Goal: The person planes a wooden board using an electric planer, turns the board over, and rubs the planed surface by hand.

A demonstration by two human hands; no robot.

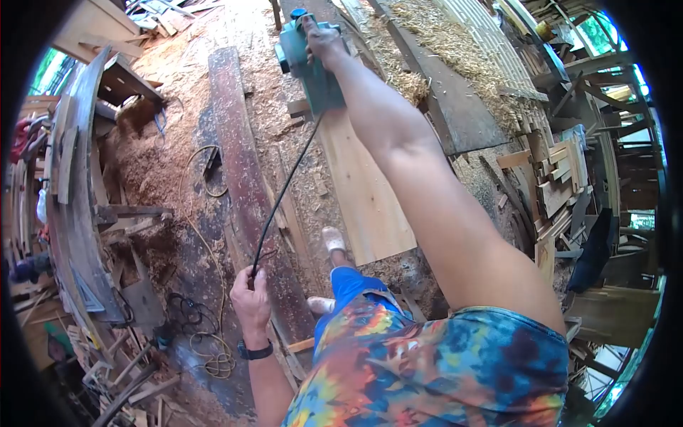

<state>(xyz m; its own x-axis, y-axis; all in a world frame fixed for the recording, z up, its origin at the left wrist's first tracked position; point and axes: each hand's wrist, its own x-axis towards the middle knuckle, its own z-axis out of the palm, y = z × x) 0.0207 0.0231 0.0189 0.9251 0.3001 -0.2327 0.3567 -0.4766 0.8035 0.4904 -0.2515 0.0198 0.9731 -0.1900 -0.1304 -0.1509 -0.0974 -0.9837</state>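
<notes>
My right hand [324,44], arm stretched far forward, is wrapped round the top handle of a green electric planer [316,82]. The planer rests at the far part of a pale wooden board [370,199], whose near end lies close to my feet. From the planer's near end a black power cord [290,181] runs back toward me. My left hand [250,297], low on the left, is closed on this cord and keeps it raised off the board. The planer's underside is hidden.
A reddish-brown plank [238,121] lies left of the board amid wood shavings [142,153]. A yellow cord [192,224] loops across the floor. Stacked offcuts [558,181] are at right, a dark plank [455,99] ahead of them. A long weathered slab [75,178] stands at left.
</notes>
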